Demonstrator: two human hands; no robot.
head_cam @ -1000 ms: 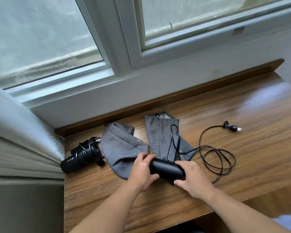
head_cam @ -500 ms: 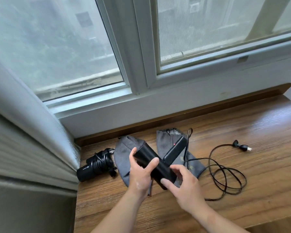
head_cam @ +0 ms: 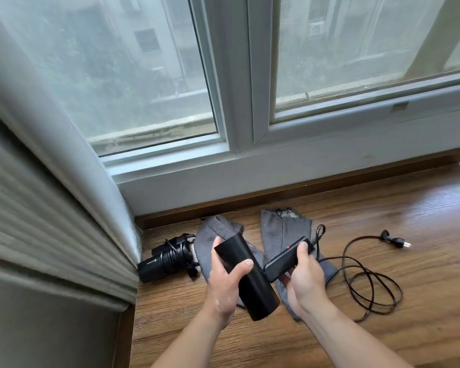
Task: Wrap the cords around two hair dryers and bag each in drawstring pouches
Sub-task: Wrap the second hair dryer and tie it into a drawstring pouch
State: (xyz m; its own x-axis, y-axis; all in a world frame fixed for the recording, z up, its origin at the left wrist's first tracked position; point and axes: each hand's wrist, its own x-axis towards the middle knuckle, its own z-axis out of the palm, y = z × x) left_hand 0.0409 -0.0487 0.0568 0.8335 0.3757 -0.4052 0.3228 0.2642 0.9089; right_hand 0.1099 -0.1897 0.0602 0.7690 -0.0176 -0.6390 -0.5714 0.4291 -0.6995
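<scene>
fingers [head_cam: 216, 248] of the left hand [head_cam: 223, 285] clamp the hair dryer [head_cam: 252, 288] barrel, right hand [head_cam: 306, 282] fingers clamp its handle [head_cam: 284, 258].

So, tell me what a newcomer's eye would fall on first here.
The black hair dryer held up mid-frame: the left hand grips its barrel, the right hand its handle. Its loose cord sprawls in loops over the wooden table to the right. At far left lies a second dryer, cord already wrapped.
</scene>
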